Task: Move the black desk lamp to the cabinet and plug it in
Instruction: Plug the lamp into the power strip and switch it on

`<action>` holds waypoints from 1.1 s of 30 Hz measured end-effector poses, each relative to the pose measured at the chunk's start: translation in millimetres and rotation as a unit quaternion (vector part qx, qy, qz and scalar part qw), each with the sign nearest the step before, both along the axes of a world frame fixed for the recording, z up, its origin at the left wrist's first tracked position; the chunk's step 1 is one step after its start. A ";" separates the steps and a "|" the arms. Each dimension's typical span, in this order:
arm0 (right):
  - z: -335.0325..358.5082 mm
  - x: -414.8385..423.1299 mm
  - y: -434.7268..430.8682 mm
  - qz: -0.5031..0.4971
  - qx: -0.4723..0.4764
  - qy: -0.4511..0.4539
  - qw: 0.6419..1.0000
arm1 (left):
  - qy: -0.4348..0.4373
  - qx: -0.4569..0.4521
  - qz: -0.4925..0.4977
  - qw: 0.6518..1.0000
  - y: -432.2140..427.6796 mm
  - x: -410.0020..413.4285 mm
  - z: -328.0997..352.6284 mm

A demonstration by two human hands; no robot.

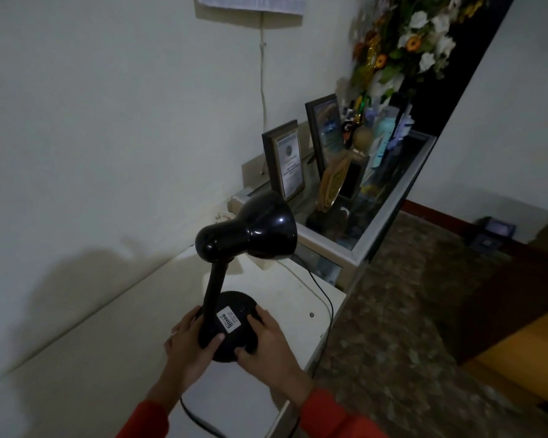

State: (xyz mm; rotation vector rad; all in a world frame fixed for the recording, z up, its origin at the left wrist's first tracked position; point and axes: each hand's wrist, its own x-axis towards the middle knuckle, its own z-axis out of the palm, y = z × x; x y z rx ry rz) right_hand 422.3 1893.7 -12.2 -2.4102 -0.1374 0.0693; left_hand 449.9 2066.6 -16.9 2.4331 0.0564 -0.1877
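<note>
At lower centre, the glossy black metal desk lamp (234, 279) is being clasped at its base by the left hand (189, 346) and right hand (263, 338); its trailing black cord (321, 295) may be snagged, tipping it.

One lamp (247, 235), two hands (187, 346) (266, 339), two picture frames (283, 159) (325, 131).

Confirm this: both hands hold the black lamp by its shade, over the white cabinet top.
Not quite. In the head view the left hand and right hand hold the black lamp by its round base, not its shade. It is over the white cabinet top.
</note>
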 end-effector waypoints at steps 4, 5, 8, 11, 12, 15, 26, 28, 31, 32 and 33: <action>1.9 0.8 0.8 -0.005 0.005 -0.005 1.000 | -0.038 -0.046 -0.012 0.998 0.4 5.7 18.7; 2.2 1.1 1.3 0.004 -0.003 -0.010 1.000 | -0.052 -0.087 -0.007 0.995 0.9 7.5 26.4; 2.2 1.9 2.9 0.038 -0.034 -0.020 0.998 | -0.076 -0.195 -0.030 0.977 1.3 9.3 56.6; 0.6 2.6 4.2 0.054 -0.074 -0.025 0.995 | -0.111 -0.284 -0.074 0.949 -1.8 7.0 90.3; 0.0 2.3 4.7 0.053 -0.080 -0.028 0.995 | -0.124 -0.315 -0.079 0.938 -3.1 5.9 100.7; -2.9 0.5 5.9 0.050 -0.079 -0.038 0.995 | -0.157 -0.397 -0.089 0.900 -8.7 5.6 117.9; -10.7 2.7 6.2 0.050 -0.085 -0.040 0.994 | -0.193 -0.402 -0.059 0.893 -22.8 11.0 137.6; -11.5 2.2 6.4 0.051 -0.088 -0.047 0.994 | -0.190 -0.405 -0.059 0.893 -21.9 11.1 137.2; -12.3 0.2 7.3 0.046 -0.089 -0.059 0.993 | -0.191 -0.406 -0.055 0.892 -22.5 11.7 137.9; -12.5 -0.1 7.7 0.045 -0.092 -0.063 0.993 | -0.192 -0.405 -0.054 0.892 -23.0 11.9 138.1; -12.2 -0.1 8.3 0.046 -0.099 -0.065 0.992 | -0.193 -0.403 -0.054 0.893 -23.5 12.1 138.3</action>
